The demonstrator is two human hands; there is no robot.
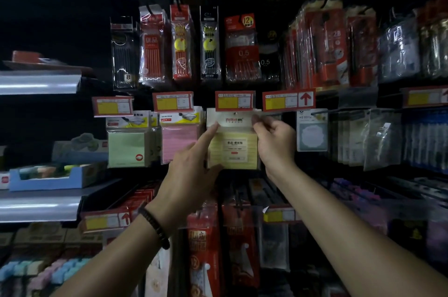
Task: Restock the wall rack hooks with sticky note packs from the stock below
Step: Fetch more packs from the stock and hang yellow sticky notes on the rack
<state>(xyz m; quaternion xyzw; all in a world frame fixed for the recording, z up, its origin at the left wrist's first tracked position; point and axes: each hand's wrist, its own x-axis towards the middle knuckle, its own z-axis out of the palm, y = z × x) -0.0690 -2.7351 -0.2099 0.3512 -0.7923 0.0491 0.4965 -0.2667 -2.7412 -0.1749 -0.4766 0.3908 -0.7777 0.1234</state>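
Head view: yellow sticky note pack [232, 148] sits dead centre on the rack, right under the red price tag [234, 100] at its 12 o'clock. Its white header card [230, 120] is up at hook height. The small bright dot at the hang hole reads as the hook tip [234, 113]; can't tell if the card is fully threaded.

Right hand [274, 144] pinches the header's 2 o'clock corner, thumb and forefinger narrow on it. Left hand [191, 175] isn't gripping: index finger [211, 130] is straight and presses the header's 9 o'clock edge, thumb against the pack's 7 o'clock corner.

Pink pack [180, 144] hangs just beside at 9 o'clock, green pack [127, 148] beyond it.

My read on doing this step well:
- Hold the header flat and square to the hook.
- Right hand steers the hole; left index pushes straight back along the hook.
- The thin card will likely buckle if pushed off-axis, and the film sleeve looks slippery.
- Release only once the pack hangs by itself.
- Mind the left knuckles near the pink pack, it's easy to knock.
- Finish label-forward, level with the neighbours.
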